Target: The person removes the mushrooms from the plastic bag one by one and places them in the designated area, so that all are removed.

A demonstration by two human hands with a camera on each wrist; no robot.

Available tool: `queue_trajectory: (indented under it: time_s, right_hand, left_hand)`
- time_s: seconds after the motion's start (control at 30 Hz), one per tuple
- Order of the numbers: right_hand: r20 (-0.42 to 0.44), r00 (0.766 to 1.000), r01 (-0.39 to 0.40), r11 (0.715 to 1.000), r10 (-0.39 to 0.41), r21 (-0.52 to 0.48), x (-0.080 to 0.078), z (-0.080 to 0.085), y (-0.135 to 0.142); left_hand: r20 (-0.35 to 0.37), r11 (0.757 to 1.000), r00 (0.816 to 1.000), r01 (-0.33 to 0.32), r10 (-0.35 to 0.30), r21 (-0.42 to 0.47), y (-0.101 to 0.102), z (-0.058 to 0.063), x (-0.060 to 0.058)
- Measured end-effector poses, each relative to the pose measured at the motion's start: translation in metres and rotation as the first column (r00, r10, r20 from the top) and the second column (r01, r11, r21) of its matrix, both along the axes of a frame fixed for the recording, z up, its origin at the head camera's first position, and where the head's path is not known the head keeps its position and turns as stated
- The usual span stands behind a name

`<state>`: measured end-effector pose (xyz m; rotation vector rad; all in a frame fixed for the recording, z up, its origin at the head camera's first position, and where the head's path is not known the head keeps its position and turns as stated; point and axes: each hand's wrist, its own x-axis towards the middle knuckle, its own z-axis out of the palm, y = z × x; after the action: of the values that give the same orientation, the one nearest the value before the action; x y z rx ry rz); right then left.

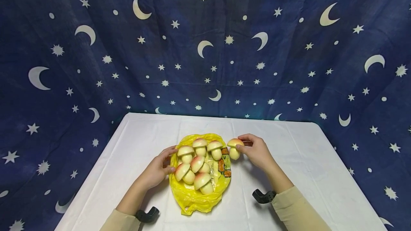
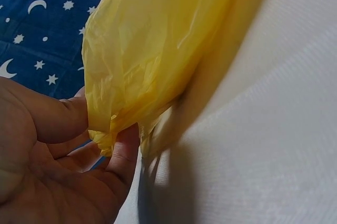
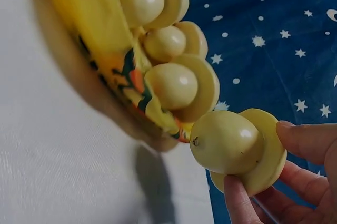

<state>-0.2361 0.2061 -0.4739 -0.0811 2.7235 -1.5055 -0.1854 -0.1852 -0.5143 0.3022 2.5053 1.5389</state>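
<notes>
A yellow plastic bag [image 1: 200, 204] lies at the middle of the table with several toy mushrooms [image 1: 202, 181] on it, pale-stemmed with reddish-tinged caps. My left hand [image 1: 157, 168] pinches the bag's left edge; in the left wrist view the thin yellow plastic [image 2: 142, 50] is caught between thumb and fingers. Just beyond the bag's right edge, my right hand [image 1: 257, 150] holds one toy mushroom [image 1: 235, 149] by its cap, stem pointing down. The right wrist view shows thumb and fingers around the cap of this mushroom [image 3: 226, 142], with other mushrooms [image 3: 171, 86] close by on the bag.
A white cloth covers the table [image 1: 289, 145]. Behind and around it hangs a dark blue curtain [image 1: 224, 63] with moons and stars. A black wrist mount [image 1: 147, 215] sits on the left wrist and another black mount [image 1: 264, 196] on the right.
</notes>
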Motion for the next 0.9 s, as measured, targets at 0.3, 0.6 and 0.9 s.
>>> queue_trajectory:
  time_s: [0.3, 0.6, 0.9]
  right_hand:
    - [0.015, 1.0, 0.013, 0.999, -0.014, 0.051, -0.01, -0.01, 0.008]
    - [0.039, 0.999, 0.019, 0.998, -0.021, 0.06, -0.021, -0.021, 0.015]
    - [0.066, 0.997, 0.021, 0.997, -0.026, 0.076, -0.027, -0.022, 0.019]
  left_hand:
    - [0.002, 1.0, 1.0, 0.0, 0.0, 0.005, -0.001, -0.001, 0.0]
    - [0.007, 1.0, 1.0, -0.005, 0.005, 0.009, -0.001, 0.0, 0.0]
    - [0.003, 1.0, 1.0, -0.002, 0.002, 0.019, -0.001, -0.002, -0.001]
